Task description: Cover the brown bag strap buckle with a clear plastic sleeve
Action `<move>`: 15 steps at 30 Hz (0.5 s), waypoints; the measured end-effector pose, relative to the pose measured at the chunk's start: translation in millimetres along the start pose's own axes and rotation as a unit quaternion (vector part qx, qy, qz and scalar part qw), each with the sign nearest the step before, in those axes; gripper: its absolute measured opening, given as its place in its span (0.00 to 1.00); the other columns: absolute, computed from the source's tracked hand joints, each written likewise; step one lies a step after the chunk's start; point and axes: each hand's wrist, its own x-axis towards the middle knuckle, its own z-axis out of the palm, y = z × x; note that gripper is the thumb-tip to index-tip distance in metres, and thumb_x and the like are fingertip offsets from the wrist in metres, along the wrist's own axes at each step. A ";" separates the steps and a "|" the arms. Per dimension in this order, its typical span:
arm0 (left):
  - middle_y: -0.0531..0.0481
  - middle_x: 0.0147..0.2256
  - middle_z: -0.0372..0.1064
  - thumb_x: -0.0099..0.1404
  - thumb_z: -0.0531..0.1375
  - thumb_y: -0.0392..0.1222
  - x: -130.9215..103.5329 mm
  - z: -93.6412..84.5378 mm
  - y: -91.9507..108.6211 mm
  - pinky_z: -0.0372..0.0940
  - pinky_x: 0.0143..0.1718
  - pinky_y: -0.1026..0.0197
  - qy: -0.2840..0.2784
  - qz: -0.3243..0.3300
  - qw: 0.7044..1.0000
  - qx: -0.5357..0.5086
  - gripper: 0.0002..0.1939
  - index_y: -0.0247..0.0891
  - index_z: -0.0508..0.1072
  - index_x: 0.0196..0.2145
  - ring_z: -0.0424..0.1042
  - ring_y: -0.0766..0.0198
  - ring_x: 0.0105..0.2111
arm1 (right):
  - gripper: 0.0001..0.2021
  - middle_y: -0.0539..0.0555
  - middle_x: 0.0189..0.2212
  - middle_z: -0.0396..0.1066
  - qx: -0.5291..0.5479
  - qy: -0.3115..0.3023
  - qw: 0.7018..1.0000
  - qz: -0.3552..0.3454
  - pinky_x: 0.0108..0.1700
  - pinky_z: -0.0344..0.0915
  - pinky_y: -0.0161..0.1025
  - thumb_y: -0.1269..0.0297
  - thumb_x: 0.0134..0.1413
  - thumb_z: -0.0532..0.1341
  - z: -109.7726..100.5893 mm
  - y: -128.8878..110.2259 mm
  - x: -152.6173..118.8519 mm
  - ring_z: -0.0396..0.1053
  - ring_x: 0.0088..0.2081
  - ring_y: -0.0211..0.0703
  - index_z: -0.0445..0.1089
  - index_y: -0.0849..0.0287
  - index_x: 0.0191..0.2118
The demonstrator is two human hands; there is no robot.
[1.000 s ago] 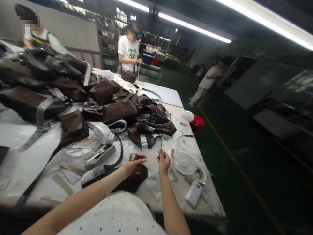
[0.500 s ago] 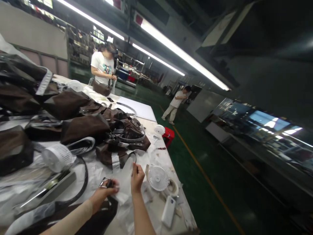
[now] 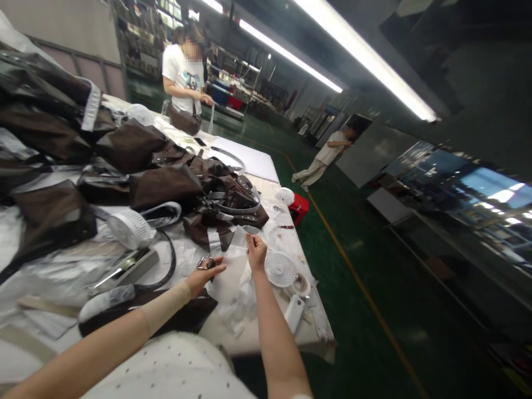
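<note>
forward, outstretched, left hand (image 3: 201, 279) gripping a buckle (image 3: 205, 262), right hand (image 3: 257, 254) pinched closed, contents unclear

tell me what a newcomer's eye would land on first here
Probably the heap of brown bags covering the left and far parts of the table. Next, perhaps, the shiny metal buckle in the left grip, low and left of the picture's middle. Then the round white fan beside the right grip, near the table's right edge.
</note>
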 end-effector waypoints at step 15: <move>0.52 0.28 0.69 0.41 0.70 0.43 3.5 -6.7 -12.3 0.64 0.35 0.58 0.105 0.017 0.994 0.037 0.22 0.36 0.68 0.34 0.69 0.60 0.31 | 0.21 0.57 0.27 0.77 0.257 -0.167 0.887 0.345 0.23 0.62 0.31 0.54 0.37 0.72 12.1 51.1 -101.4 0.70 0.24 0.38 0.76 0.66 0.35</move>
